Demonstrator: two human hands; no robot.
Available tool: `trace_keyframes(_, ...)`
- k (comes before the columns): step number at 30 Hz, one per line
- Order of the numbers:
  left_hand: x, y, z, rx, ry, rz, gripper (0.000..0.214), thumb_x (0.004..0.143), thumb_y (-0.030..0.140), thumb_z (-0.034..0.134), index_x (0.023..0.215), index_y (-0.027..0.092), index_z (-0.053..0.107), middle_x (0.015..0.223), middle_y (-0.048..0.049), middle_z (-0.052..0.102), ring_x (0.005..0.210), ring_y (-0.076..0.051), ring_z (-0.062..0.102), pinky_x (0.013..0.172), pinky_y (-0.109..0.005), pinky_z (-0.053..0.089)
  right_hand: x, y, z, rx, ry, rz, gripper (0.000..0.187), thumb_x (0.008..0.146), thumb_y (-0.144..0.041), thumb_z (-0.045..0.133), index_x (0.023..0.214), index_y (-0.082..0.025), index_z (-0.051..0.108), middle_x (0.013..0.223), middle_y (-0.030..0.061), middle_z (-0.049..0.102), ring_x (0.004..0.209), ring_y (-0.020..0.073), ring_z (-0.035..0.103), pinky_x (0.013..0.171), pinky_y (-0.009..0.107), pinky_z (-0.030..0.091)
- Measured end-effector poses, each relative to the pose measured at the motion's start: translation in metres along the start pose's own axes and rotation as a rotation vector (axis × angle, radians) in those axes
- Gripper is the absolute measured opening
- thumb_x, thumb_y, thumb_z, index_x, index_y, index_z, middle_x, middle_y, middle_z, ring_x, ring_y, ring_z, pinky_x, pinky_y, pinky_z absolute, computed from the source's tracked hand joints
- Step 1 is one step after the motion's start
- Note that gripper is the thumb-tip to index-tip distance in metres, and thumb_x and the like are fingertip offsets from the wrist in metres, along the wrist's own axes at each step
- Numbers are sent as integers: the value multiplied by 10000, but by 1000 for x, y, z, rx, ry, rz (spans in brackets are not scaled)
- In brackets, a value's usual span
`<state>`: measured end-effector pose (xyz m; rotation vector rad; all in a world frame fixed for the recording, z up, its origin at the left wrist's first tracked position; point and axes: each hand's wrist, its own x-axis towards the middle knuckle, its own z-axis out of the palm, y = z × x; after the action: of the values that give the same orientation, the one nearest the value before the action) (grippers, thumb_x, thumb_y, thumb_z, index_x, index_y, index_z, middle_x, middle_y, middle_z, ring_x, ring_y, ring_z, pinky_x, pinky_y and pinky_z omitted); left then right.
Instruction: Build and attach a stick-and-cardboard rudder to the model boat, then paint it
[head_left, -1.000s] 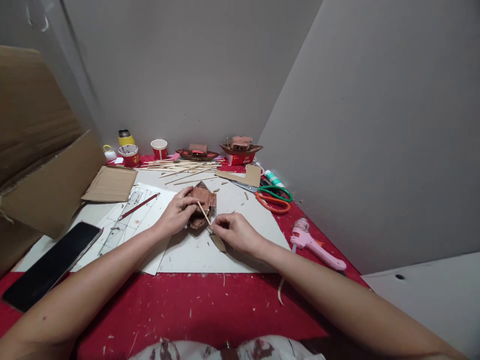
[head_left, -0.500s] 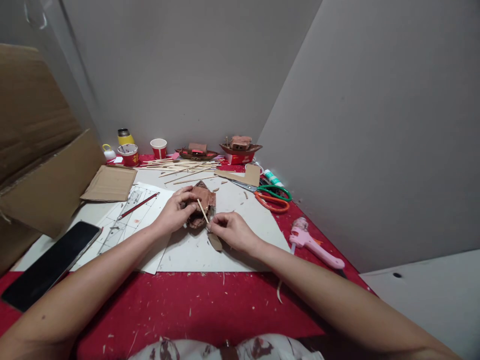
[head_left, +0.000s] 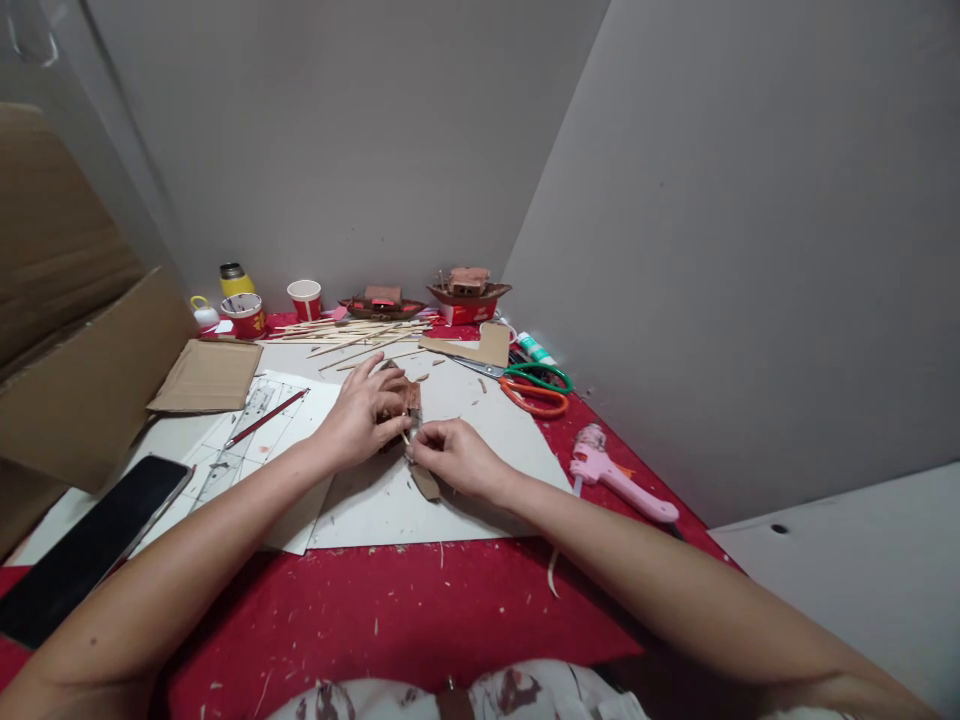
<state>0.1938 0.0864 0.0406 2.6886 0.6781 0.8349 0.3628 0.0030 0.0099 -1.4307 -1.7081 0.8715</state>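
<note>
At the middle of the red table [head_left: 390, 610], on its white card sheet [head_left: 487, 470], the left hand [head_left: 360, 415] clamps the brown cardboard boat model [head_left: 409, 396], apparently steadying it, while the right hand [head_left: 450, 458] pinches a thin wooden stick [head_left: 406, 436] against it.

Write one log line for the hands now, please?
left hand: holds brown model | right hand: pinches thin stick

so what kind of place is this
Probably a craft corner for model-making: finished model boats stand by the wall, wooden sticks lie heaped, scissors and a glue gun lie close, and the left hand grips a brown model piece while the right hand pinches a thin stick.
</note>
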Motion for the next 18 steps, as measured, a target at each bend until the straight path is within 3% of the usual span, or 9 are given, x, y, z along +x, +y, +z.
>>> trace_keyframes(7, -2, 3, 6, -18, 68, -15, 159, 809, 193, 676, 650, 191, 667, 1242, -84, 674, 1376, -330, 380, 1114, -577, 293, 0, 1, 3, -34, 18, -2, 191, 774, -179, 522, 586, -165, 551, 545, -22, 488, 551, 102, 410, 525, 228, 305)
trace_keyframes(13, -6, 9, 8, -28, 135, -43, 170, 809, 177, 670, 641, 198, 656, 1215, -74, 698, 1375, -361, 371, 1108, -645, 216, 1, -2, 7, -51, 28, -5, 207, 786, -170, 519, 580, -167, 547, 530, -27, 481, 531, 99, 399, 522, 234, 297)
trace_keyframes(18, -7, 10, 10, -41, 166, -60, 198, 815, 162, 655, 621, 203, 642, 1181, -68, 716, 1359, -339, 392, 1114, -639, 201, 3, -1, 10, -47, 37, -9, 204, 779, -186, 515, 577, -172, 536, 537, -25, 484, 536, 101, 403, 533, 236, 304)
